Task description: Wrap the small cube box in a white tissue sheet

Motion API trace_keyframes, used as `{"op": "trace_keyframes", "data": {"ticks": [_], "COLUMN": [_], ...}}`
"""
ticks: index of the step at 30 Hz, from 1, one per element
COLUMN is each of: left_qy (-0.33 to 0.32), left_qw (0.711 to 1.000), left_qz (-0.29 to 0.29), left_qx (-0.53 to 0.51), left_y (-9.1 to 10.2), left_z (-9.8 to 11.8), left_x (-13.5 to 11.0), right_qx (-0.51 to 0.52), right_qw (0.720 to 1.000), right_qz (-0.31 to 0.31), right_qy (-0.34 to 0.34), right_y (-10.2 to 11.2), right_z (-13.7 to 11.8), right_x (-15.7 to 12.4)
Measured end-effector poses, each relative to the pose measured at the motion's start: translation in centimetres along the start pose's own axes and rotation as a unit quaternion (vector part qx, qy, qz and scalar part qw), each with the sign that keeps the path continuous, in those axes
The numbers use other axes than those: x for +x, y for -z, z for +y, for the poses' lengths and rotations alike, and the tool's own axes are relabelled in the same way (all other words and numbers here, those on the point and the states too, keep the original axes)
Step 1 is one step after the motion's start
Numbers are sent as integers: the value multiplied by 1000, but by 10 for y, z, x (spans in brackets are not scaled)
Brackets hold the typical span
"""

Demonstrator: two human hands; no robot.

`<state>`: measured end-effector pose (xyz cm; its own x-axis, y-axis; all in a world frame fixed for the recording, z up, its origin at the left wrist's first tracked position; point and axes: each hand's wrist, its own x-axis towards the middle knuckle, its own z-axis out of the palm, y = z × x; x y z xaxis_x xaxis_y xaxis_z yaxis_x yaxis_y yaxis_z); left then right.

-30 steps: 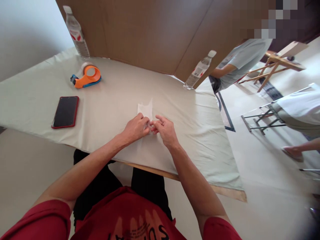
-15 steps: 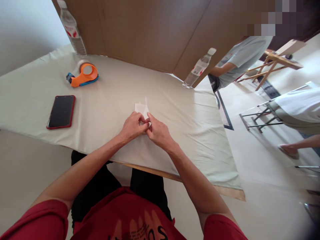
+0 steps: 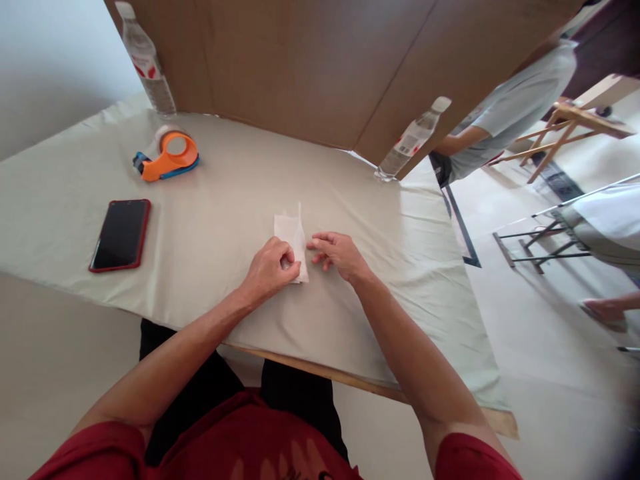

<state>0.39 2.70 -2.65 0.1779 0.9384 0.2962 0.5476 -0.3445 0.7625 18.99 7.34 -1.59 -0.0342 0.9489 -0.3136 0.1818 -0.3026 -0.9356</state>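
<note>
A folded piece of thin white paper or tissue (image 3: 294,232) lies on the cloth in front of me, a narrow strip sticking up from its far edge. My left hand (image 3: 273,265) is closed over its near left part, thumb and index finger pinched together. What sits in that pinch, if anything, is hidden by the fingers. Just right of the paper, my right hand (image 3: 340,255) is apart from it, its fingers loosely spread and holding nothing.
An orange and blue tape dispenser (image 3: 173,160) and a dark phone in a red case (image 3: 121,235) lie to the left. Water bottles (image 3: 147,63) (image 3: 413,140) stand against a brown cardboard panel (image 3: 300,67). Beyond the table's right edge are other people and a folding chair (image 3: 550,243).
My right hand has come away from my left hand and moved right, its fingers opening. More of the white paper shows. The view has shifted slightly.
</note>
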Motion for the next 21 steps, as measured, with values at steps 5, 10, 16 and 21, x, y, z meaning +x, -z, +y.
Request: {"op": "trace_keyframes", "data": {"ticks": [5, 10, 16, 21], "left_qy": [-17, -29, -92, -87], "left_qw": [1000, 996, 985, 989], "left_qz": [2, 26, -17, -39], "left_qx": [12, 84, 145, 116], "left_y": [-2, -1, -1, -3], "left_z": [-2, 2, 3, -5], "left_x": [-2, -6, -4, -1], "right_qx": [-30, -85, -140, -107], "right_qw": [998, 992, 985, 987], "right_qz": [-56, -98, -89, -117], "right_qy": [-9, -5, 43, 13], "right_y": [-13, -18, -22, -24], "right_z": [-8, -15, -22, -26], "right_x": [22, 39, 51, 61]}}
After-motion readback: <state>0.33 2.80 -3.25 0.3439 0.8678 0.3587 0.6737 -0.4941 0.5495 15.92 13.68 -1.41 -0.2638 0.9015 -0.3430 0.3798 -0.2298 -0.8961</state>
